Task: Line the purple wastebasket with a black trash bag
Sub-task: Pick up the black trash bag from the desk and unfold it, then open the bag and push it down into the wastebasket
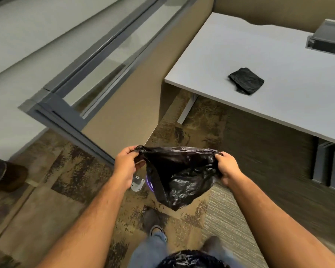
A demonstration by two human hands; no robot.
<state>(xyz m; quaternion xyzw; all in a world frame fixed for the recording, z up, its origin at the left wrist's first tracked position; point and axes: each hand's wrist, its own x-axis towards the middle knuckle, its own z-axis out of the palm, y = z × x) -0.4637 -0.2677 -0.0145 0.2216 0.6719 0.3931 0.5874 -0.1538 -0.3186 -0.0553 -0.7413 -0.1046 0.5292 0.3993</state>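
A black trash bag (pixel 179 176) hangs open between my two hands above the carpet. My left hand (pixel 125 163) grips the bag's rim at its left corner, and my right hand (pixel 227 169) grips the rim at the right corner. Behind the bag, only a thin purple sliver of the wastebasket (pixel 149 182) shows at the bag's left edge; the rest of it is hidden. The bag's bottom droops to a point just ahead of my shoes.
A white desk (pixel 278 55) stands at the right, with folded black bags (pixel 246 80) on it and a dark tray (pixel 329 37) at its far corner. A tan partition with a grey frame (pixel 70 117) runs along the left. A small metal bracket (pixel 137 183) sits on the carpet.
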